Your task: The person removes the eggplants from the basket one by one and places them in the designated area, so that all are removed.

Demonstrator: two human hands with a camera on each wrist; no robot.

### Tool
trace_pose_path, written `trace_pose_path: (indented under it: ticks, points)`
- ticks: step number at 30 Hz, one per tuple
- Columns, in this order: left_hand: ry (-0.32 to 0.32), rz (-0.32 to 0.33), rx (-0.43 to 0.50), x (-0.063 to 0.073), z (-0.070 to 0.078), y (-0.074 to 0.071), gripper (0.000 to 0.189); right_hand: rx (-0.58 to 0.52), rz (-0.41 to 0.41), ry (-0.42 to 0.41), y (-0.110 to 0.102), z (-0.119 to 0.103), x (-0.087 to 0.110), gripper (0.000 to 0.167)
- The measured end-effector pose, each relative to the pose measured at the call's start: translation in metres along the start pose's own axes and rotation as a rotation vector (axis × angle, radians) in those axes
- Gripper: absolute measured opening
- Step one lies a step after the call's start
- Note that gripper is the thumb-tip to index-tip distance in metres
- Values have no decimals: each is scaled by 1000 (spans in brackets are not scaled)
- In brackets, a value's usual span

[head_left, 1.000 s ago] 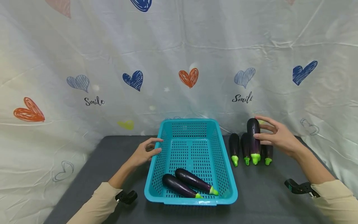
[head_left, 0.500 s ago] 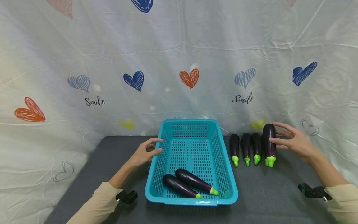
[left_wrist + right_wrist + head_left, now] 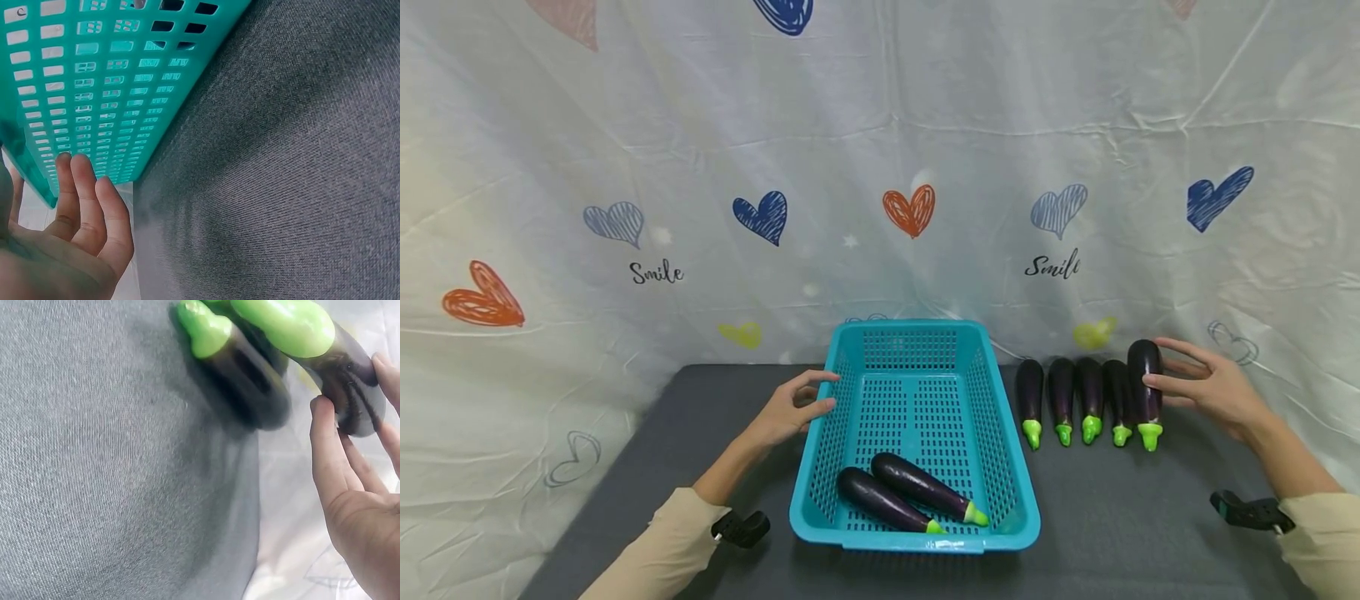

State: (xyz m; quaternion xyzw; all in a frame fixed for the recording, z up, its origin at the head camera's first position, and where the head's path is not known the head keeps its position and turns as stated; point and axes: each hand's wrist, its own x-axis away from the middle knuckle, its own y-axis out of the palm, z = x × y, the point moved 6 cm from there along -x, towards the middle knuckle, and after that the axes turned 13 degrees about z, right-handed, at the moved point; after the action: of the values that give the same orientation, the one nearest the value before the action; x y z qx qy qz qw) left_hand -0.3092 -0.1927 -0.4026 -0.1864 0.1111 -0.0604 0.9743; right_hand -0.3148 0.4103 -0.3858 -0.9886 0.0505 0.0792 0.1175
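At the right end of a row of dark purple eggplants with green stem ends, my right hand (image 3: 1210,387) grips one eggplant (image 3: 1145,383) between thumb and fingers. In the right wrist view the held eggplant (image 3: 350,381) has its green end pointing away from the hand, beside another eggplant (image 3: 250,387) on the cloth. My left hand (image 3: 790,408) holds the left rim of a turquoise perforated basket (image 3: 811,467); the left wrist view has several fingers (image 3: 90,206) along its outer wall. Two eggplants (image 3: 883,500) lie inside, near the basket's front.
Several eggplants (image 3: 1061,392) lie side by side right of the basket, stem ends toward me. Dark grey cloth (image 3: 1105,533) covers the table. A pale curtain (image 3: 850,125) printed with hearts hangs right behind it.
My right hand has carried the eggplant rightward and lowered it to the row's right end, uncovering the eggplants it was in front of. The left hand and basket have stayed put.
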Motion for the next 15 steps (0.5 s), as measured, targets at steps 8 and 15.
trace_pose_path:
  ticks: [8, 15]
  points:
    - [8, 2, -26, -1, -1, 0, 45, 74, 9, 10, -12, 17, -7, 72]
    - [17, -3, -22, -1, 1, 0, 44, 195, -9, 55, -17, 31, -15, 77]
